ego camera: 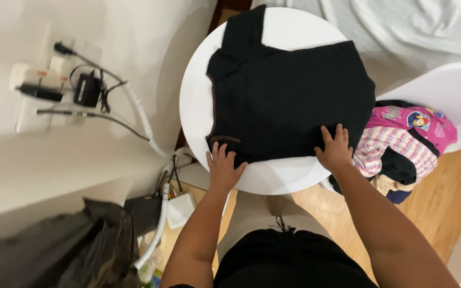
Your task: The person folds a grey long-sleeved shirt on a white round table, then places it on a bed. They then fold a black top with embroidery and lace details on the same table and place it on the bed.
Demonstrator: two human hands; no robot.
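The left hand lies flat, fingers spread, on the near left edge of a black shirt, its fingertips pressing the hem against the surface while the heel of the palm rests on bare white just below the cloth. The right hand is likewise open and flat, fingers fanned, pressing the near right corner of the shirt; neither hand grips anything. The shirt is spread across the middle of the round white surface and covers most of it, with a sleeve or folded part reaching toward the far edge and its right side running up to the rim. Just right of the shirt, beside the right hand, a pile of clothes sits on a white chair: a pink printed piece on top, a pink-and-white striped one under it, and dark pieces below. Beyond the shirt, at the far right, lies a bed with a rumpled grey sheet. Left of the shirt, on the white wall, a socket plate holds black plugs and an adapter, and cables hang from it toward the floor. Below these, at the near left of the shirt, a black bag is slumped on the floor. The wooden floor shows to the near right.
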